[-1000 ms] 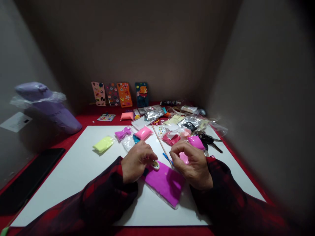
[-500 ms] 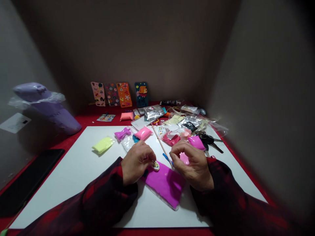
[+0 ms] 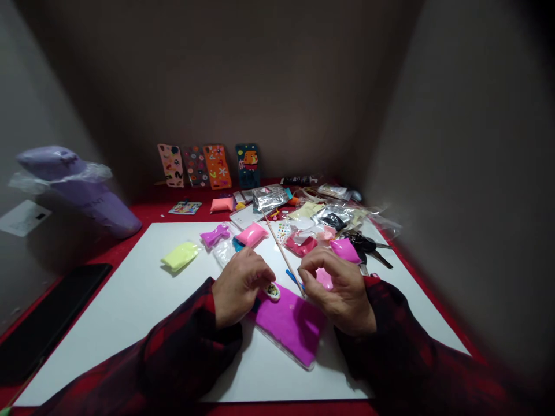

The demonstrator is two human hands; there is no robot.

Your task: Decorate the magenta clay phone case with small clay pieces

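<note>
A phone case covered in magenta clay (image 3: 290, 323) lies slanted on the white board between my hands. A small oval charm (image 3: 273, 292), white-rimmed with a dark and yellowish middle, is at the case's upper left end. My left hand (image 3: 243, 286) has its fingertips pinched at the charm's upper edge. Above the case's right side, my right hand (image 3: 338, 289) is closed, thumb and forefinger pressed together; whatever they hold is too small to make out. Close by those fingertips runs a thin wooden stick (image 3: 281, 249), its near end by the case. A blue tool (image 3: 292, 278) lies beside it.
Clay packets, including a yellow one (image 3: 180, 256) and a pink one (image 3: 252, 234), lie on the white board (image 3: 130, 312). Scissors (image 3: 368, 245) and plastic wrappers (image 3: 342, 214) crowd the right. Decorated cases (image 3: 217, 166) stand at the back. A purple wrapped object (image 3: 95, 199) is left.
The oval charm has tipped flatter and shifted slightly left, its face showing more. My right hand has hardly moved.
</note>
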